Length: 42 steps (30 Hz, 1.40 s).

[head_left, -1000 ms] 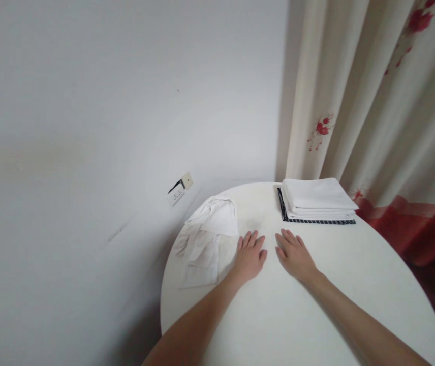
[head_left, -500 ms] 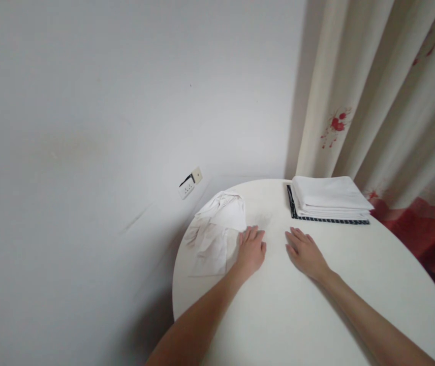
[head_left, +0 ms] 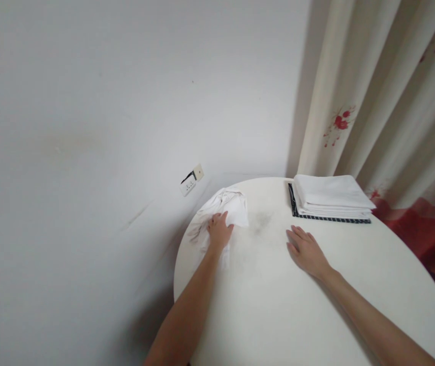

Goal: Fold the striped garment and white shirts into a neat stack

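My left hand (head_left: 220,233) is on a crumpled white cloth (head_left: 237,209) at the table's left side. Its fingers are bent into the fabric and closed on it, and the hand covers part of the cloth's middle. Grey smudges mark the left part of this cloth. My right hand (head_left: 308,254) lies flat on the white round table (head_left: 278,315), fingers stretched out and holding nothing. Just beyond it is a stack of folded white cloths (head_left: 332,195), apart from the fingertips.
Under the stack shows a dark patterned edge (head_left: 328,219). A grey smudge (head_left: 262,222) marks the tabletop between my hands. The wall with a socket (head_left: 188,185) stands close at the left. A floral curtain (head_left: 339,127) hangs at the right, behind the table.
My left hand has moved left from the bare tabletop onto the crumpled cloth, whose lower part looks drawn together. More of the grey smudge shows. My right hand stays in place.
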{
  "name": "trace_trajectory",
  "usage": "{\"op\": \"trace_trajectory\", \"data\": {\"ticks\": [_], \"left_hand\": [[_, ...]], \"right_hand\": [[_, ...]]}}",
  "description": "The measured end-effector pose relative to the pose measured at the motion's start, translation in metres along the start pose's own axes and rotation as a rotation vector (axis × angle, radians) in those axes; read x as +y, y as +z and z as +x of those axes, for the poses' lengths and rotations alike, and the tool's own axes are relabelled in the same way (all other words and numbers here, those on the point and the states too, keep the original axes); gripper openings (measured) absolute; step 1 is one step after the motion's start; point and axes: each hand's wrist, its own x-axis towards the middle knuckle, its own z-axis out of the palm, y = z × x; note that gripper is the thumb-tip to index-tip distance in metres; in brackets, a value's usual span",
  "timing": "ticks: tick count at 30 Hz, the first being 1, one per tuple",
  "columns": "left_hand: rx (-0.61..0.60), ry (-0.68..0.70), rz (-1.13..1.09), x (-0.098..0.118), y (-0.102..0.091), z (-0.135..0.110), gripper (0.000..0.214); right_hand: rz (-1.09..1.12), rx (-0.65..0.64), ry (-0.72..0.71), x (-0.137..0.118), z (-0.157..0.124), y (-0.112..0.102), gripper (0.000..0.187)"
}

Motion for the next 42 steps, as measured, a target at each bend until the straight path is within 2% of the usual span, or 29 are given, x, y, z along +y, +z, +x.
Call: {"op": "trace_trajectory", "data": {"ticks": [3, 8, 12, 18, 22, 26, 29, 33, 36, 39, 42], "left_hand": [[0.020, 0.043, -0.072, -0.001, 0.001, 0.006, 0.051], [0.101, 0.052, -0.209, 0.004, 0.003, 0.012, 0.049], [0.135, 0.053, -0.315, 0.009, 0.000, 0.012, 0.031], [0.120, 0.214, -0.458, 0.033, -0.001, -0.005, 0.027], [0.026, 0.425, -0.529, 0.062, 0.003, -0.035, 0.029], [-0.197, 0.723, -0.543, 0.084, 0.001, -0.065, 0.034], [-0.318, 0.874, -0.568, 0.090, -0.006, -0.074, 0.040], [-0.285, 0.881, -0.722, 0.087, -0.013, -0.070, 0.040], [-0.138, 0.809, -0.687, 0.080, -0.014, -0.059, 0.037], [0.065, 0.619, -0.529, 0.065, -0.012, -0.039, 0.035], [0.172, 0.462, -0.436, 0.043, -0.008, -0.018, 0.029]], "right_hand": [[0.009, -0.004, -0.001, 0.000, 0.000, -0.001, 0.050], [0.026, -0.011, 0.001, -0.002, 0.000, -0.004, 0.050], [0.047, -0.016, 0.005, -0.002, -0.001, -0.004, 0.049], [0.109, 0.016, -0.001, 0.000, 0.000, -0.002, 0.048], [0.309, 0.105, 0.061, 0.001, 0.003, -0.003, 0.046], [0.607, 0.217, 0.167, 0.001, 0.006, -0.002, 0.052], [0.712, 0.225, 0.097, -0.003, 0.004, 0.002, 0.054], [0.712, 0.187, -0.131, -0.021, 0.000, 0.005, 0.056], [0.690, 0.109, -0.245, -0.038, -0.001, 0.003, 0.051], [0.689, 0.100, -0.193, -0.046, 0.000, -0.002, 0.040], [0.700, 0.198, -0.067, -0.040, 0.003, -0.006, 0.032]]}}
